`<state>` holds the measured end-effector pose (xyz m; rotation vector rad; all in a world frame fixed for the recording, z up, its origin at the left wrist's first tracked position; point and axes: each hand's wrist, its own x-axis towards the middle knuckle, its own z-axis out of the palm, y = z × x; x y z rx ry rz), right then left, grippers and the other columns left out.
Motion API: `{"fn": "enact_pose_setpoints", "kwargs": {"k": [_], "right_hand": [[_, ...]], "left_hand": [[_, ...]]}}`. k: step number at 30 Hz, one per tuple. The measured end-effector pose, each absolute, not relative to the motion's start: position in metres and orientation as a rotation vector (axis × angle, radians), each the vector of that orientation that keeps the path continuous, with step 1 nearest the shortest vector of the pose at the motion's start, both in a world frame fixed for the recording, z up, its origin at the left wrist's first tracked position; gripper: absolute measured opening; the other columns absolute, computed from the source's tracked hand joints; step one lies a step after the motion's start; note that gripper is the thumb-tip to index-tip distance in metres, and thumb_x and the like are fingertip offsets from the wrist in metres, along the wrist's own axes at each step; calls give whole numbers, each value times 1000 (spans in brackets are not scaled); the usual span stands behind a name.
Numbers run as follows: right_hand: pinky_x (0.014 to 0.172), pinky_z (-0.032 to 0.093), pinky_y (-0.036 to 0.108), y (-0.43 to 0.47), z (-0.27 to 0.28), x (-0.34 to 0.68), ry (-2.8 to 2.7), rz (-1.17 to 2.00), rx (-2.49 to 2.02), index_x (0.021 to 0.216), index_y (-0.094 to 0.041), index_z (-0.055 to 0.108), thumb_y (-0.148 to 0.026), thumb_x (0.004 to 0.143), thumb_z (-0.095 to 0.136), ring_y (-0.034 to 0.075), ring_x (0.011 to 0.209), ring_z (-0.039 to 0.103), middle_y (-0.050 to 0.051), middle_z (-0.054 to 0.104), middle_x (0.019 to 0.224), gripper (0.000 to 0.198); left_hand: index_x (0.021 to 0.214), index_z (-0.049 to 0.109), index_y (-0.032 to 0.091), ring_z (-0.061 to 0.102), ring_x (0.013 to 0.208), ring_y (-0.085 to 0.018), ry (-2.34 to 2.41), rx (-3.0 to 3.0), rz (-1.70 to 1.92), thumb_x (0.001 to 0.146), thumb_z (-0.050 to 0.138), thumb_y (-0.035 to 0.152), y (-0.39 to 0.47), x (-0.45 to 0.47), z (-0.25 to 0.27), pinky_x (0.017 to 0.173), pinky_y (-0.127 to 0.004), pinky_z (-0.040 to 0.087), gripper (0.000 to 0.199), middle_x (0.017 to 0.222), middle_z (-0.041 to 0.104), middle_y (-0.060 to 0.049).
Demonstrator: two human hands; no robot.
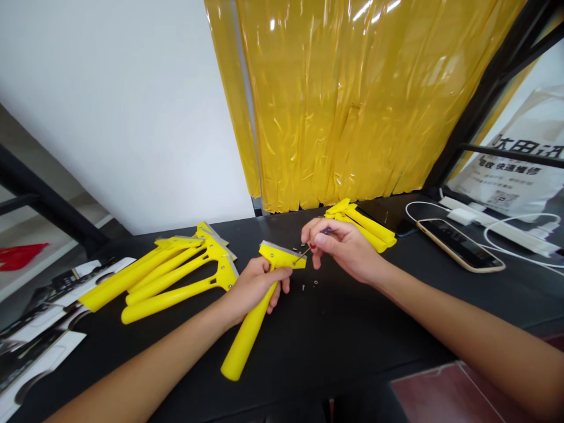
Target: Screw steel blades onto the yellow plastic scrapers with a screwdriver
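Observation:
My left hand (259, 285) is closed round the neck of a yellow scraper (247, 341), its handle slanting down toward the table's near edge. A metal strip runs along the top of the scraper's head. In my right hand (341, 244) a small screwdriver (304, 255) is pinched between the fingers. The thin shaft points at the right end of the scraper's head, by a screw; whether the tip sits in it I cannot tell. Several tiny screws and nuts (303, 287) lie on the black table just beyond and right of the scraper.
Several yellow scrapers (176, 276) lie fanned out at left, beside printed cards (48, 346). More yellow scraper parts (363, 226) lie behind my right hand, near a dark tablet (388, 216). A phone (460, 244), white cables and a power strip (506, 226) occupy the right. A yellow plastic curtain (343, 117) hangs behind.

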<state>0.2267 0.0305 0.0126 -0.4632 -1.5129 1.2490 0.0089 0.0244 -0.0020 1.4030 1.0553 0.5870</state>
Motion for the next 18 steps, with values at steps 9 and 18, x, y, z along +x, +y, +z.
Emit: {"fn": "enact_pose_setpoints", "kwargs": {"k": [9, 18], "right_hand": [[67, 61, 28, 29, 19, 228, -1489, 1227, -546, 101, -18, 63, -32, 92, 67, 13, 73, 68, 4, 71, 87, 17], [50, 54, 22, 22, 21, 229, -1693, 1191, -556, 106, -18, 67, -34, 93, 65, 9, 62, 59, 5, 68, 93, 21]], "left_hand": [[66, 63, 14, 46, 32, -11, 1018, 1440, 533, 89, 61, 40, 24, 9, -1, 36, -20, 36, 34, 40, 52, 1], [67, 64, 14, 47, 33, -10, 1042, 1473, 501, 90, 61, 38, 25, 9, 0, 36, -20, 38, 34, 41, 53, 0]]}}
